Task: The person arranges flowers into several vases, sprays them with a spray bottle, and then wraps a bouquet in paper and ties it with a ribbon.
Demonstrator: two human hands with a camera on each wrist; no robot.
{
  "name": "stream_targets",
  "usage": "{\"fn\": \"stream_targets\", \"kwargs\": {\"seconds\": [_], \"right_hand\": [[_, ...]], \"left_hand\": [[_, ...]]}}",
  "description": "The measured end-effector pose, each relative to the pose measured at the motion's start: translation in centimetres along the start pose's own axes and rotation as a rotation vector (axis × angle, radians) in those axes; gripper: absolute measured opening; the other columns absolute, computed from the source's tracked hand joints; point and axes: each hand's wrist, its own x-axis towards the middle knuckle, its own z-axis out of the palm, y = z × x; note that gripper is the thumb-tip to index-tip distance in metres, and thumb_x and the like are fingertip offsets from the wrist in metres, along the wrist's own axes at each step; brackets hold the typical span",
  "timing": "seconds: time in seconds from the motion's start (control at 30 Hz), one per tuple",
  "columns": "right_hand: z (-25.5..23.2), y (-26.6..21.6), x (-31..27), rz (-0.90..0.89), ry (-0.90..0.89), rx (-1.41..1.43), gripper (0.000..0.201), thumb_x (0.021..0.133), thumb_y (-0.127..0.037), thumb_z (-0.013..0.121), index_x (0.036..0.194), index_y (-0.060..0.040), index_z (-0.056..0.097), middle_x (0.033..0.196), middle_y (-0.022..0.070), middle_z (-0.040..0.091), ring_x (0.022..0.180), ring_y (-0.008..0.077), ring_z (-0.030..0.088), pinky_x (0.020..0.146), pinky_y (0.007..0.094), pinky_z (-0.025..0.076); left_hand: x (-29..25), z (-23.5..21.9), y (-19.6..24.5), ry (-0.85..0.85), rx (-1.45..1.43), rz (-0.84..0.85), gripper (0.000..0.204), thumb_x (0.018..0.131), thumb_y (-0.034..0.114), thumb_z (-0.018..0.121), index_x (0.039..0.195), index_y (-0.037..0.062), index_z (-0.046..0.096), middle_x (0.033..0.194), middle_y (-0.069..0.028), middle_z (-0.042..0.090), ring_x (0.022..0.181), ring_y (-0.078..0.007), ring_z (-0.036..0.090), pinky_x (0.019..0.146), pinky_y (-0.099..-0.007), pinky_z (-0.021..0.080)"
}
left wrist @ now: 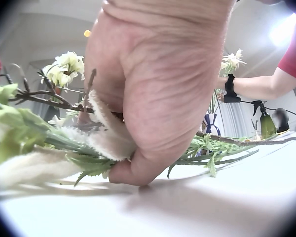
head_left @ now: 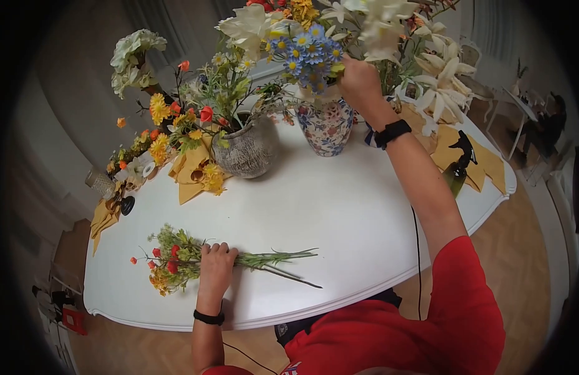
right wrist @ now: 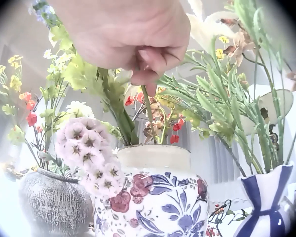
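On the white table [head_left: 289,219] lies a bunch of stems with red and orange flowers [head_left: 172,262]. My left hand [head_left: 217,265] is curled round its stems, and in the left wrist view the hand [left wrist: 158,94] has its fingertips at the tabletop. Above a floral-patterned vase [head_left: 326,125], my right hand [head_left: 362,84] is beside blue daisies [head_left: 311,53]. The right wrist view shows that hand [right wrist: 133,39] pinching a thin green stem [right wrist: 148,111] over the vase mouth [right wrist: 155,153]. A pale pink flower cluster [right wrist: 89,155] hangs at the vase's left.
A grey textured vase [head_left: 242,153] with flowers stands left of the patterned one. A blue-and-white vase [right wrist: 266,207] holds greenery. Yellow cloths [head_left: 467,156] and a spray bottle [head_left: 457,172] are at the right. A black cable [head_left: 418,262] crosses the table's front edge.
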Motion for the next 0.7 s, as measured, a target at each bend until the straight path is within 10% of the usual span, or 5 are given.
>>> {"fn": "stream_targets", "kwargs": {"seconds": [0.43, 0.57, 0.7], "right_hand": [[1.4, 1.4, -0.6, -0.054, 0.082, 0.001, 0.019, 0.088, -0.014, 0.066, 0.098, 0.0026, 0.068, 0.079, 0.0278, 0.068, 0.080, 0.0470, 0.068, 0.073, 0.0542, 0.055], [3.0, 3.3, -0.9, 0.010, 0.034, 0.062, 0.029, 0.096, -0.023, 0.064, 0.121, -0.0081, 0.065, 0.091, 0.0250, 0.072, 0.090, 0.0468, 0.069, 0.078, 0.0543, 0.054], [6.2, 11.8, -0.1, -0.437, -0.050, -0.518, 0.028, 0.102, -0.031, 0.062, 0.117, -0.0095, 0.071, 0.077, 0.0146, 0.071, 0.076, 0.0383, 0.068, 0.070, 0.0494, 0.056]], "left_hand": [[0.1, 0.3, -0.1, -0.005, -0.017, -0.005, 0.020, 0.083, 0.000, 0.058, 0.095, 0.0132, 0.068, 0.088, -0.0072, 0.061, 0.091, -0.0266, 0.063, 0.090, -0.0443, 0.042], [0.3, 0.0, 0.0, -0.021, -0.022, -0.026, 0.022, 0.081, 0.000, 0.062, 0.100, 0.0114, 0.066, 0.094, -0.0078, 0.063, 0.098, -0.0274, 0.062, 0.091, -0.0426, 0.043], [1.5, 0.1, -0.2, 0.024, -0.070, -0.012, 0.026, 0.084, 0.001, 0.061, 0.107, 0.0108, 0.068, 0.098, -0.0067, 0.063, 0.101, -0.0266, 0.062, 0.092, -0.0411, 0.043]]}}
